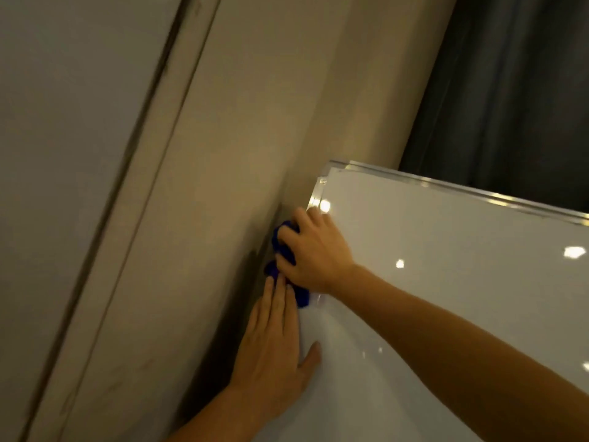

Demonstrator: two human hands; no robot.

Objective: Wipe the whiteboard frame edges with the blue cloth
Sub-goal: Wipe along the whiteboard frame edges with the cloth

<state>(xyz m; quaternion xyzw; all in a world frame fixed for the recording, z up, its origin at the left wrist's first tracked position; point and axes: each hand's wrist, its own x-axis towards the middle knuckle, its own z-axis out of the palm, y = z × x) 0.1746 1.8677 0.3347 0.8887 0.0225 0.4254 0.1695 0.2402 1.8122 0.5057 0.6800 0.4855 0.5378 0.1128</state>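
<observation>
A glossy whiteboard (446, 298) with a silver frame (462, 189) fills the lower right, tilted in view. My right hand (314, 250) is wrapped over the board's left frame edge, shut on a bunched blue cloth (283, 247) that peeks out between and below the fingers. My left hand (274, 342) lies flat along the same left edge just below, fingers together and pointing up, fingertips touching the cloth, thumb spread on the board face. The left frame edge under both hands is hidden.
A beige wall (239, 138) runs close along the board's left edge, leaving a narrow dark gap. A door frame or trim (153, 154) crosses the left. Dark curtains (510, 90) hang behind the board's top edge.
</observation>
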